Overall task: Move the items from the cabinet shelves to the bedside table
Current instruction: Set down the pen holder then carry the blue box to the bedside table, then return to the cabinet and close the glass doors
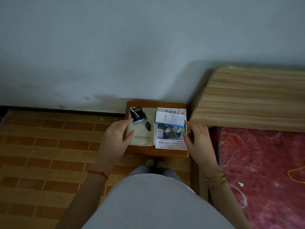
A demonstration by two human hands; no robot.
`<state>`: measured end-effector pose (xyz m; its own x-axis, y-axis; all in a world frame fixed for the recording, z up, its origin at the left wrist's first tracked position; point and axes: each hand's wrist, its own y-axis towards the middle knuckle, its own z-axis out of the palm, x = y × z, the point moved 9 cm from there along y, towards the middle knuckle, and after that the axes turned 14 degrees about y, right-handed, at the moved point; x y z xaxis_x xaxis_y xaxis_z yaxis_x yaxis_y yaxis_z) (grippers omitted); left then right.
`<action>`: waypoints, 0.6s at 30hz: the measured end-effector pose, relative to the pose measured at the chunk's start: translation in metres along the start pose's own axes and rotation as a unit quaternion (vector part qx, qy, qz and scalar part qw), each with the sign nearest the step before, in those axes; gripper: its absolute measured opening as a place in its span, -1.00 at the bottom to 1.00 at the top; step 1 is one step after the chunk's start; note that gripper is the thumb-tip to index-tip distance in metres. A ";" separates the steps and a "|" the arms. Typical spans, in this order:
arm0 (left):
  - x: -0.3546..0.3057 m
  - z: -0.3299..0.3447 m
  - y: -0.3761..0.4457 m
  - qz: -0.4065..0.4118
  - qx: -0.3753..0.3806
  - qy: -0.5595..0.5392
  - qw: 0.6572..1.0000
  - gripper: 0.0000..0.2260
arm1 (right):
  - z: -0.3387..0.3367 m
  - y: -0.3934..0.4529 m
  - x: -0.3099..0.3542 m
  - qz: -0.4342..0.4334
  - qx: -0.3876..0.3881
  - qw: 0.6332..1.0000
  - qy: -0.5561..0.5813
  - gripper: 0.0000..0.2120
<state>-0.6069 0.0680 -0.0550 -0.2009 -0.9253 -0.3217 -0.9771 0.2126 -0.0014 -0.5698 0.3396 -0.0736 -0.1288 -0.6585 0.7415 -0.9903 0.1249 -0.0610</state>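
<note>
At frame centre, on the counter (156,153), the items are laid: phone case (136,115) on an envelope (140,134), white box (170,119) on a leaflet (171,138). Left hand (115,138) and right hand (197,139) are spread open, gripping nothing; stacks are best squared gently inward, clear of the edges

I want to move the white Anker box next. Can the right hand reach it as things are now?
Probably yes. The right hand is open beside the magazine, its fingertips close to the Anker box, which lies on top with nothing covering it.
</note>
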 end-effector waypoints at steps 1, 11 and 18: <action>0.003 -0.004 -0.005 -0.011 -0.007 -0.002 1.000 -0.64 | 0.001 -0.001 0.003 -0.003 0.008 1.000 0.003 -0.59; 0.034 -0.042 -0.060 -0.123 -0.068 -0.014 0.990 -0.65 | 0.031 0.008 0.050 -0.073 0.083 0.994 -0.008 -0.59; 0.079 -0.070 -0.126 -0.220 -0.116 -0.014 0.969 -0.64 | 0.088 0.006 0.110 -0.147 0.172 0.974 -0.024 -0.60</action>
<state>-0.5043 -0.0542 -0.0138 0.2367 -0.9012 -0.3632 -0.9579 -0.2789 0.0676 -0.5945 0.2020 -0.0511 0.1679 -0.6638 0.7288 -0.9428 -0.3241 -0.0779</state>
